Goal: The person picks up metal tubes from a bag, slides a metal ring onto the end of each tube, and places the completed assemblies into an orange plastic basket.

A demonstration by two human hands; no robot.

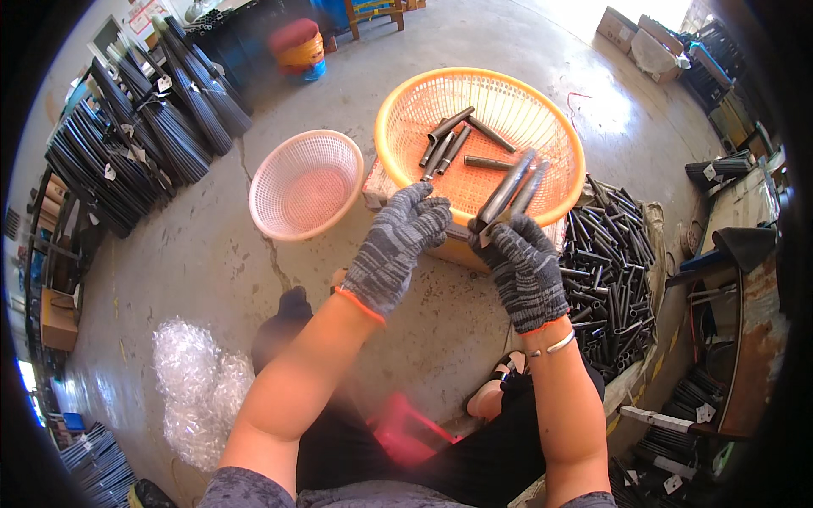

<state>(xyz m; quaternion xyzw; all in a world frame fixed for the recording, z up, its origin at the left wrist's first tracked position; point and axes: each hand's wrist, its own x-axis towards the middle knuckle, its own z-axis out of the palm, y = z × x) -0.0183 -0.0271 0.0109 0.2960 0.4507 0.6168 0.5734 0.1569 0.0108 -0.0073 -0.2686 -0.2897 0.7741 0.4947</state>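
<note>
Grey knitted gloves with orange cuffs cover both hands. My right hand (527, 269) is closed around the lower ends of two dark metal tubes (508, 193), blurred by motion and tilted up over the near rim of an orange plastic basket (569, 127). My left hand (396, 241) is closed at the basket's near left rim. A thin, short piece sticks up from its fingers; its kind cannot be made out. Several dark tubes (455, 151) lie loose inside the basket, which rests on a low box (461, 252).
To the right, a large heap of dark tubes (611, 271) lies on a sheet. A pink basket (306, 184) stands on the floor at left. Clear plastic bags (199, 389) lie nearer. Bundled long rods (161, 118) lean at the far left, and a bucket (298, 49) stands beyond.
</note>
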